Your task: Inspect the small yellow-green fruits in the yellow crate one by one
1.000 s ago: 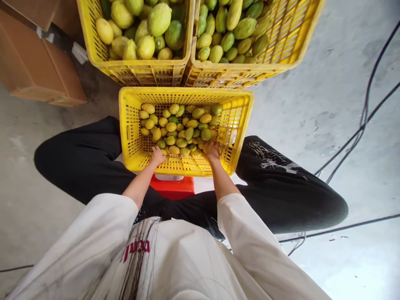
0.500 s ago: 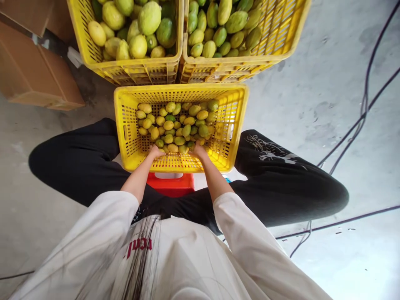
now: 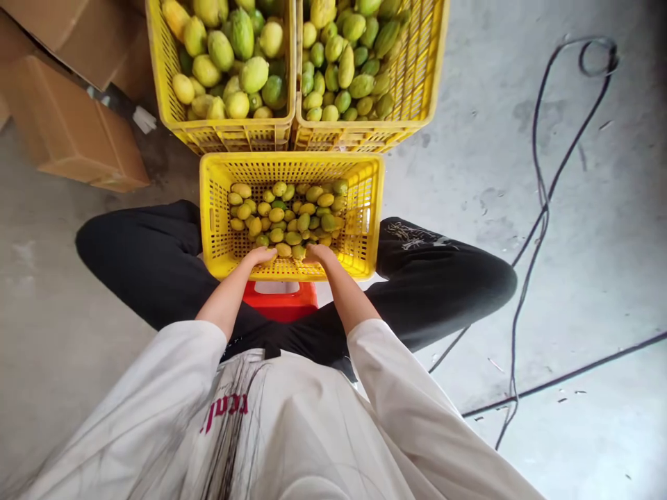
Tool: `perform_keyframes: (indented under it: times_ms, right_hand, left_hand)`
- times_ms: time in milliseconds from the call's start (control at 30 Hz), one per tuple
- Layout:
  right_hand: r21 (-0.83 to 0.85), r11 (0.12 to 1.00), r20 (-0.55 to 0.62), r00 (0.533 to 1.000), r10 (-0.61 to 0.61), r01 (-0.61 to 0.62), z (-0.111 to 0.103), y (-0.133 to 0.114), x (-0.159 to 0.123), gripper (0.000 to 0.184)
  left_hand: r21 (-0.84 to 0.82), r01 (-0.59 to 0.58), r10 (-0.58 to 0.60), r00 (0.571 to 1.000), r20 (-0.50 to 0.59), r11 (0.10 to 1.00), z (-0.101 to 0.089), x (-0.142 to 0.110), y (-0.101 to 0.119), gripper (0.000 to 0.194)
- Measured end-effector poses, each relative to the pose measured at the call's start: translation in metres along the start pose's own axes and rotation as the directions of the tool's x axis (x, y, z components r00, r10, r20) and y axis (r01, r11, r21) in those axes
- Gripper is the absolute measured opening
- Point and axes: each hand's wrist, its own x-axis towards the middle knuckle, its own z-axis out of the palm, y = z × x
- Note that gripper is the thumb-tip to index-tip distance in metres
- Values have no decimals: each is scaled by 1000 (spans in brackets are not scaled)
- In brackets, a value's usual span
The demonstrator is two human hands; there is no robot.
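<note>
Inside the near side of a yellow plastic crate (image 3: pixel 289 272), both my hands are down among small yellow and green lemons (image 3: pixel 276 215). My left hand (image 3: pixel 260 255) is closed on a yellowish lemon by the near wall, which shows only in part at the fingertips. A short way to its right, my right hand (image 3: pixel 318 254) bends down with fingers curled in at the near edge of the pile. What those fingers hold is hidden by the hand and the fruit. A few lemons lie between the two hands.
Beyond stand two more yellow crates, the left crate (image 3: pixel 229 126) and the right crate (image 3: pixel 365 126), with larger green-yellow fruit. Cardboard boxes (image 3: pixel 88 132) are at the left. A red stool (image 3: pixel 281 302) shows below the near crate. Black cables (image 3: pixel 542 201) lie on the floor at right.
The camera view has shifted, so the crates sit lower and more floor shows at right. My hands stay at the near side of the crate, and the right has come slightly closer to the left.
</note>
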Motion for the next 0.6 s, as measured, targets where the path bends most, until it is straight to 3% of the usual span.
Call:
perform_keyframes:
  times_ms: [200, 300, 433, 500, 600]
  right_hand:
    - [233, 970, -51, 997, -56, 66, -22, -14, -23, 56]
    - [370, 917, -145, 985, -97, 145, -32, -21, -36, 55]
    - [491, 838, -299, 950, -93, 237, -46, -30, -56, 38]
    - [631, 709, -364, 927, -87, 315, -52, -33, -72, 29]
    - [823, 359, -427, 897, -118, 439, -52, -34, -100, 19]
  left_hand:
    - [-283, 77, -73, 997, 23, 956, 1, -19, 27, 66]
    - [-445, 19, -22, 1000, -2, 895, -8, -36, 46, 62]
    - [-603, -105, 72, 994, -80, 791, -27, -68, 69, 54]
    - [-644, -160, 93, 986, -137, 748, -36, -87, 73, 52]
    - [-724, -212, 115, 977, -182, 656, -46, -120, 67, 54]
